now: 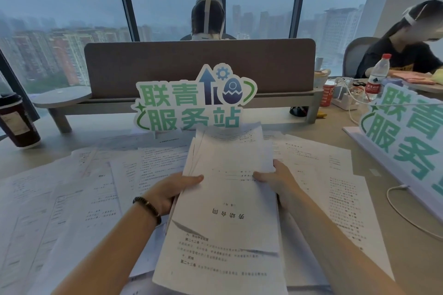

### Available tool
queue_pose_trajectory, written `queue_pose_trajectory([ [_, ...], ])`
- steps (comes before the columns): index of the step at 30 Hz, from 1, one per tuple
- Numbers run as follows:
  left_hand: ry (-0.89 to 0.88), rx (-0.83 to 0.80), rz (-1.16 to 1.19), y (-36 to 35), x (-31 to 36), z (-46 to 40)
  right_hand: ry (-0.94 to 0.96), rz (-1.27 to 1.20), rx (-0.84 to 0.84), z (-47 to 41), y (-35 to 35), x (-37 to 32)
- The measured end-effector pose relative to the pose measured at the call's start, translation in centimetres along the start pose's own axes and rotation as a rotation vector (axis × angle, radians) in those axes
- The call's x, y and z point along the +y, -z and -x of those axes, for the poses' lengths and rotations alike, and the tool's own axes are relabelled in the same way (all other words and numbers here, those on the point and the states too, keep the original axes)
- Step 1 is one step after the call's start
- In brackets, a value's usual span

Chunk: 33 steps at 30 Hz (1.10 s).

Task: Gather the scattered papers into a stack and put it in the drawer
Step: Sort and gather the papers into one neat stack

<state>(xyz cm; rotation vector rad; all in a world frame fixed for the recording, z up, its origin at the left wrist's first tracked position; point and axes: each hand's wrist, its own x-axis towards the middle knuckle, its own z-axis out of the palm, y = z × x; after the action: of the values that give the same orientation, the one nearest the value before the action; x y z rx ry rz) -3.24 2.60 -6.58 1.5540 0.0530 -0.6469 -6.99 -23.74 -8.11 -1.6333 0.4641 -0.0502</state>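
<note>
Partial stack (227, 199) held above desk (407, 235), just in front of green sign (191, 100). Left hand (172, 191) grips stack's left edge, thumb on top; right hand (275, 182) grips right edge likewise. Stack edges ragged (not squared). Loose papers (84, 199) lie spread left of stack, more sheets (335, 175) right of it. Judgement: gathering partly done; remaining sheets uncollected, drawer not in view, stowing not begun.

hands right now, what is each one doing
Left hand: grips the paper stack at its left edge.
Right hand: grips the same stack at its right edge.
</note>
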Motion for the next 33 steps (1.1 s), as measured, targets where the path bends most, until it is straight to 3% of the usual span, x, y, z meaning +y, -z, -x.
queue_pose_trajectory([
  [5,0.063,-0.049,0.142,0.3,0.7,-0.3,-0.038,0.022,-0.025,0.0,-0.1,-0.2],
  [11,0.016,0.073,-0.058,-0.3,-0.3,-1.3,-0.001,0.051,0.008,0.2,-1.0,-0.4],
  [18,-0.183,0.149,0.049,0.6,1.0,-0.8,0.059,0.117,0.111,0.1,-1.1,-2.1],
  [22,-0.342,0.147,0.109,0.5,2.8,0.7,0.064,-0.151,-0.056,0.8,-1.2,-4.0],
  [26,-0.531,0.148,0.069,0.0,5.0,2.2,0.242,-0.165,-0.003,2.2,-1.4,-7.0],
  [33,-0.853,0.306,0.037,-1.4,8.1,4.4,0.57,-0.168,0.087,5.3,-1.0,-11.5],
])
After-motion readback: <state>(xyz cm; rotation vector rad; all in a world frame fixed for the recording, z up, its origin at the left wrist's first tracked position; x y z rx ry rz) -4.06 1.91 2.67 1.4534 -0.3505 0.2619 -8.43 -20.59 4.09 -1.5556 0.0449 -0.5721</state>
